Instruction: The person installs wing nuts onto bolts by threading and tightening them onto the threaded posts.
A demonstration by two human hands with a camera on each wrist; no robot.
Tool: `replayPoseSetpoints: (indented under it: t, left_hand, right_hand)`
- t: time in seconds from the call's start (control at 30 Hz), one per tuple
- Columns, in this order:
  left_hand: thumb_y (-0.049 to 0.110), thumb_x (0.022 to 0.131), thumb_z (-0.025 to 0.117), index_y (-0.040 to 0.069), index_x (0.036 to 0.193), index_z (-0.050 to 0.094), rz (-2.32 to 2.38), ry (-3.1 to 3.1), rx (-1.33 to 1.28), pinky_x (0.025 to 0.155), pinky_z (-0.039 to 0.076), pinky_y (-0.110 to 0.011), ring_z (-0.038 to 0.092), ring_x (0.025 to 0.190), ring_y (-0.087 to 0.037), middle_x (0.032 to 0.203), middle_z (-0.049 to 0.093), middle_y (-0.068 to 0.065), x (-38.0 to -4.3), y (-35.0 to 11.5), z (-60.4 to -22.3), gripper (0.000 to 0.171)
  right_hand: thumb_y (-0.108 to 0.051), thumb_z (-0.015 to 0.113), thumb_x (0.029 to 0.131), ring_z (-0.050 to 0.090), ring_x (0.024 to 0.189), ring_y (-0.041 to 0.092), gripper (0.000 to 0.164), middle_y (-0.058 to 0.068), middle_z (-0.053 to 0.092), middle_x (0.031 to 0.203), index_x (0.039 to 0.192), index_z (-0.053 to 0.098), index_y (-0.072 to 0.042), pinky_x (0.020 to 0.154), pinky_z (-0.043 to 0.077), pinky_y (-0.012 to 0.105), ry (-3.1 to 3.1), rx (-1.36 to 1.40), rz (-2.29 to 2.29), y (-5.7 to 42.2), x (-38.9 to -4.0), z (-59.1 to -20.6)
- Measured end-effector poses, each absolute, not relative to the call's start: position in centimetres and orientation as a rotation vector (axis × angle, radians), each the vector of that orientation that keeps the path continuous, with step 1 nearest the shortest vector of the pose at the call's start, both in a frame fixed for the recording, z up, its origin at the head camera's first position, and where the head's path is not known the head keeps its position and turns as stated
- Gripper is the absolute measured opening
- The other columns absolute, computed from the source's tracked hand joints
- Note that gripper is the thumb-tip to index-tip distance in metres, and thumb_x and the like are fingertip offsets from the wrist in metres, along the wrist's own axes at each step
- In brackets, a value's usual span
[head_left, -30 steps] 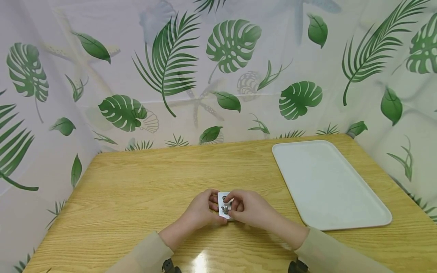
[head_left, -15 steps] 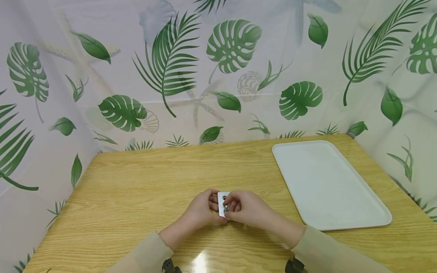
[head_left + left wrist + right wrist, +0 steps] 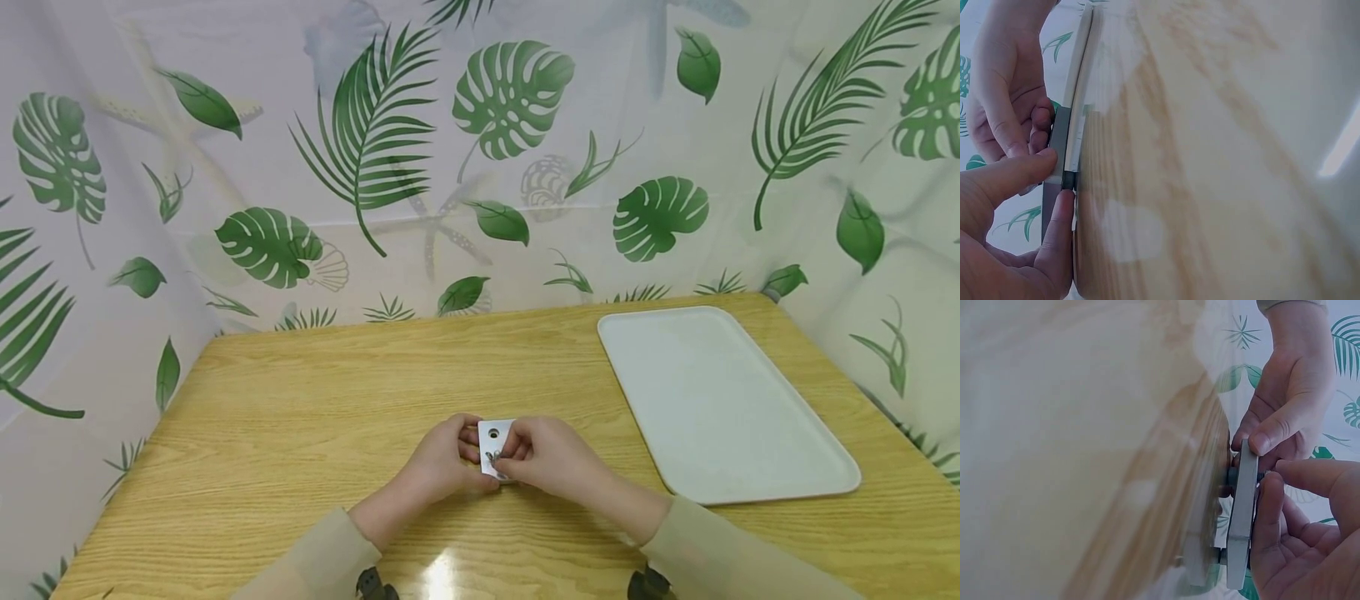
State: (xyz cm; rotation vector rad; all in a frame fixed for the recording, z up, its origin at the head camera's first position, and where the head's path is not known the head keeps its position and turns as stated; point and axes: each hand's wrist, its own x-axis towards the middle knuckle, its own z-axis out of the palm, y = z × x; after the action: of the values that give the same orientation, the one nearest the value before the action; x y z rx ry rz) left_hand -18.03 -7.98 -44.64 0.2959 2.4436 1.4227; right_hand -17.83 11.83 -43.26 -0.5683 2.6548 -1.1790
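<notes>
A small flat metal plate [image 3: 487, 427] lies between the two hands near the front middle of the table. My left hand [image 3: 438, 458] grips its left side, with the thumb [image 3: 1265, 440] on one edge and fingers behind. On the plate's face sits a silvery wing nut [image 3: 492, 457], which the thumb and forefinger of my right hand [image 3: 551, 454] pinch. A round hole [image 3: 493, 433] shows above it. Seen edge-on in the right wrist view, the plate [image 3: 1244, 506] has dark bolt-like pieces [image 3: 1219, 555] sticking out underneath, close over the tabletop.
A large white tray [image 3: 720, 408] lies on the right of the wooden table [image 3: 337, 375]. Leaf-printed cloth [image 3: 420, 167] hangs behind and along both sides. Dark wrist straps [image 3: 648, 583] show at the bottom edge of the head view.
The right fingers have turned and shifted at the wing nut, whose wings now point another way. More of the upper hole shows. My left hand stays in place on the plate.
</notes>
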Motion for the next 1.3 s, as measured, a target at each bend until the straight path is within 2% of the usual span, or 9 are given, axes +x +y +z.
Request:
replayPoseSetpoints:
  t: [0.2,0.3,0.4,0.47,0.73,1.07,1.3]
  left_hand:
    - [-0.002,0.074,0.094,-0.008,0.148,0.05,1.425,2.449,0.293,0.087,0.059,-0.031,0.066,0.098,-0.017,0.117,0.069,-0.014,-17.98,-7.94,-44.6,0.086]
    - [0.0,0.075,0.094,-0.008,0.148,0.049,1.414,2.452,0.302,0.087,0.059,-0.033,0.066,0.099,-0.018,0.119,0.069,-0.014,-17.96,-7.99,-44.59,0.086]
    - [0.001,0.076,0.093,-0.007,0.149,0.049,1.402,2.452,0.306,0.088,0.06,-0.034,0.066,0.1,-0.019,0.12,0.068,-0.014,-17.97,-8.03,-44.62,0.086]
    - [0.002,0.077,0.094,-0.007,0.149,0.049,1.399,2.453,0.303,0.089,0.06,-0.034,0.066,0.1,-0.019,0.121,0.068,-0.014,-17.96,-8.02,-44.6,0.085]
    - [0.002,0.078,0.093,-0.007,0.15,0.049,1.397,2.45,0.313,0.09,0.06,-0.036,0.066,0.099,-0.019,0.119,0.068,-0.014,-17.98,-8.06,-44.61,0.085]
    - [0.0,0.076,0.093,-0.007,0.149,0.049,1.41,2.454,0.311,0.089,0.059,-0.035,0.065,0.098,-0.018,0.118,0.068,-0.013,-17.84,-8.0,-44.59,0.085]
    - [-0.002,0.075,0.093,-0.008,0.148,0.05,1.423,2.452,0.313,0.088,0.059,-0.034,0.065,0.097,-0.018,0.117,0.069,-0.014,-17.81,-8.0,-44.53,0.085]
  right_hand:
    - [-0.012,0.083,0.09,0.056,0.063,0.007,0.015,-0.002,0.067,0.075,0.087,0.069,-0.009,0.057,0.046,0.02,2.653,-0.607,-1.172,12.21,-17.82,-43.36]
    - [-0.01,0.082,0.091,0.057,0.064,0.007,0.017,-0.002,0.067,0.078,0.102,0.07,-0.006,0.058,0.047,0.021,2.632,-0.646,-1.189,12.26,-17.79,-43.31]
    - [-0.007,0.079,0.093,0.058,0.064,0.007,0.03,-0.002,0.068,0.08,0.12,0.068,-0.003,0.06,0.049,0.021,2.585,-0.679,-1.208,12.18,-17.88,-43.21]
    - [-0.005,0.077,0.093,0.058,0.065,0.006,0.033,-0.001,0.068,0.081,0.125,0.068,-0.001,0.061,0.049,0.02,2.566,-0.698,-1.202,12.05,-17.97,-43.19]
    - [-0.009,0.079,0.092,0.058,0.067,0.005,0.018,-0.001,0.07,0.081,0.108,0.075,-0.003,0.064,0.05,0.02,2.584,-0.692,-1.175,11.72,-17.96,-43.14]
    - [-0.014,0.083,0.09,0.061,0.07,0.006,0.016,-0.001,0.07,0.081,0.098,0.072,-0.006,0.065,0.052,0.021,2.621,-0.61,-1.16,11.52,-17.81,-43.18]
    - [-0.013,0.082,0.091,0.059,0.067,0.006,0.014,0.0,0.07,0.08,0.091,0.071,-0.006,0.06,0.049,0.019,2.652,-0.606,-1.164,11.92,-17.65,-43.29]
